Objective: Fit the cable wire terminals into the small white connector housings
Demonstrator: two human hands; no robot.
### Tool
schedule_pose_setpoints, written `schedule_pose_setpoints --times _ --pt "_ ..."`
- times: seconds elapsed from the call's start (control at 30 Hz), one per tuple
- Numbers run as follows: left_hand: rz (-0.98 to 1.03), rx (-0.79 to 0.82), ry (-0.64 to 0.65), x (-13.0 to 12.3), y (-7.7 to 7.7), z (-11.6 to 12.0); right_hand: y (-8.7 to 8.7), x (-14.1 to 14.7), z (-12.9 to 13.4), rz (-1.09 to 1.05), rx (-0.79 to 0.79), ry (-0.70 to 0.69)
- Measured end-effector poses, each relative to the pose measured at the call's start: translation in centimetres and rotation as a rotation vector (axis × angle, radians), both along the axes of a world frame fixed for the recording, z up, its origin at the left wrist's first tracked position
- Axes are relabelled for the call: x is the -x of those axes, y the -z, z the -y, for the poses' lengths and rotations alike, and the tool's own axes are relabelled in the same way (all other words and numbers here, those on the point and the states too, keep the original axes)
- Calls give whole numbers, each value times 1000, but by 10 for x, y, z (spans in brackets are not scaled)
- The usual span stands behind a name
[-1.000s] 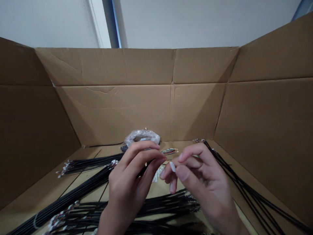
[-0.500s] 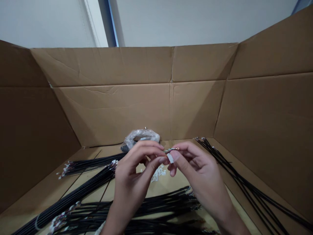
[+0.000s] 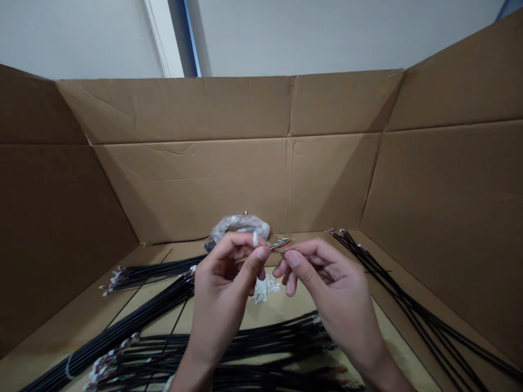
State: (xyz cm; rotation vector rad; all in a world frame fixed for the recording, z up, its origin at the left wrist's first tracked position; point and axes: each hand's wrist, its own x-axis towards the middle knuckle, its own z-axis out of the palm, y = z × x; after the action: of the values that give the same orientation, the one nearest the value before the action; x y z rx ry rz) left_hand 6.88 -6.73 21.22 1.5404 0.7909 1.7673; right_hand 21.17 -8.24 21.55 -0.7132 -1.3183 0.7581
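My left hand (image 3: 229, 277) pinches a bunch of thin coloured wires (image 3: 281, 243) between thumb and index finger. Above its fingertips shows a small white connector (image 3: 255, 238), lying against the index finger. Closed at the fingertips, my right hand (image 3: 330, 277) grips the end of one thin wire (image 3: 278, 251) that spans the gap between both hands. Which colour this wire has is hard to make out. Below and behind the hands lies a heap of small white connectors (image 3: 266, 288) on the table.
Black cables (image 3: 261, 343) lie in front, with more bundles (image 3: 134, 316) at left and several loose cables (image 3: 402, 294) at right. A clear plastic bag (image 3: 239, 222) sits at the back. Cardboard walls (image 3: 196, 185) enclose the back and both sides.
The white connector has moved from between the hands to my left index finger. My right fingers have let go of it and now pinch a single wire. The wires have fanned out.
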Motion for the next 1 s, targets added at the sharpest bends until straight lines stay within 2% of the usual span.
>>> schedule_pose_setpoints --times 0.3,0.6,1.0 --pt "71 -3 41 -6 1 1 1 4 -1 -82 31 -42" --pt "90 -43 34 -11 0 3 3 5 0 -24 3 37" --pt "206 -69 -11 -17 0 8 10 14 5 -93 -62 72"
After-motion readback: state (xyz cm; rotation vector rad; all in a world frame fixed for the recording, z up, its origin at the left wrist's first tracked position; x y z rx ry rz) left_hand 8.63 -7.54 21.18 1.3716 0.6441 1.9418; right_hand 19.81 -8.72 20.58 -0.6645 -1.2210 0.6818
